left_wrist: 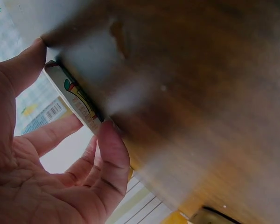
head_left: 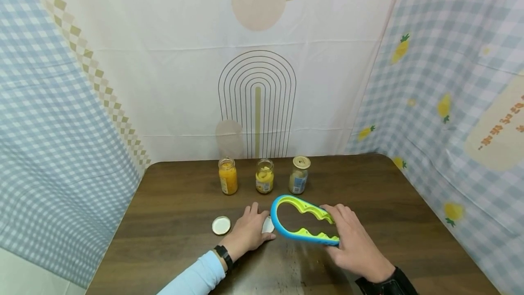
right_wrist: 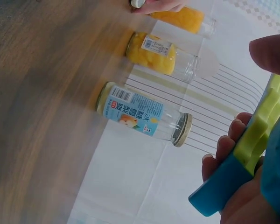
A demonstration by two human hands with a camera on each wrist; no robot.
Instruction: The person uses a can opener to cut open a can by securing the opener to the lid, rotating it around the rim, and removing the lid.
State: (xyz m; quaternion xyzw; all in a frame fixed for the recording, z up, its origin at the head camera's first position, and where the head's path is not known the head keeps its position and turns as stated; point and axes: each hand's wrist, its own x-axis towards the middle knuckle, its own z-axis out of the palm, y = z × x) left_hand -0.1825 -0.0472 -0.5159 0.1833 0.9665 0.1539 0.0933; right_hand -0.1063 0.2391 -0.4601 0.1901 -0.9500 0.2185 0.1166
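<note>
My left hand (head_left: 247, 231) pinches a jar lid (head_left: 268, 225) by its edge, low over the wooden table. In the left wrist view the lid (left_wrist: 76, 95) is tilted on edge between thumb and fingers, with a printed outer face. My right hand (head_left: 355, 247) grips the handle end of a blue and green jar opener (head_left: 304, 237); its loop points left and encloses nothing. Behind the hands stands a pear jar with its lid on (right_wrist: 135, 112). To its left are two lidless jars, one of yellow fruit (head_left: 264, 182) and one of orange fruit (head_left: 228, 180).
A second lid (head_left: 221, 225) lies white side up on the table (head_left: 172, 222), left of my left hand. Small wet spots and crumbs dot the tabletop near its front. Printed cloths (head_left: 184, 94) hang behind the table and on both sides.
</note>
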